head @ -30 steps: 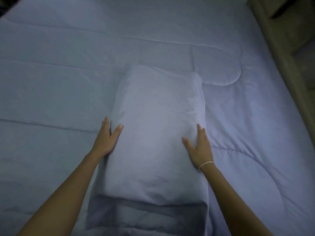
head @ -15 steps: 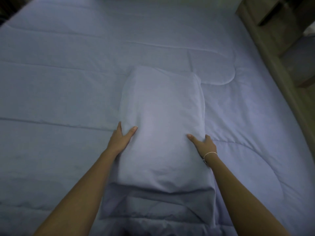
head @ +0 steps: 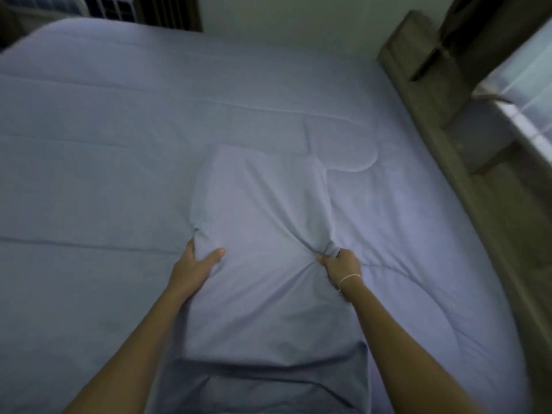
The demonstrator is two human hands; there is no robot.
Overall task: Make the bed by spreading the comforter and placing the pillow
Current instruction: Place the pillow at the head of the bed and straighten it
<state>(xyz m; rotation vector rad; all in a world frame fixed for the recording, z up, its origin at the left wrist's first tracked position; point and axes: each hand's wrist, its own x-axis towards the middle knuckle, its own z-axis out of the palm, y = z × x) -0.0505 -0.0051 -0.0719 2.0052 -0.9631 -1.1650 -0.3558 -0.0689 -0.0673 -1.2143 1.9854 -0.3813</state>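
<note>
While the pillow (head: 263, 234) lies on the comforter (head: 89, 174), left hand (head: 191, 267) fingers clamped on it, right hand (head: 340, 264) fisted in it.

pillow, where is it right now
The pillow lies mid-frame in the head view on the comforter, gripped by the left hand and right hand.

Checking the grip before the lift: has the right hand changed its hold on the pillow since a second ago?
Yes. The right hand, earlier flat on the pillow, now bunches its edge.
</note>
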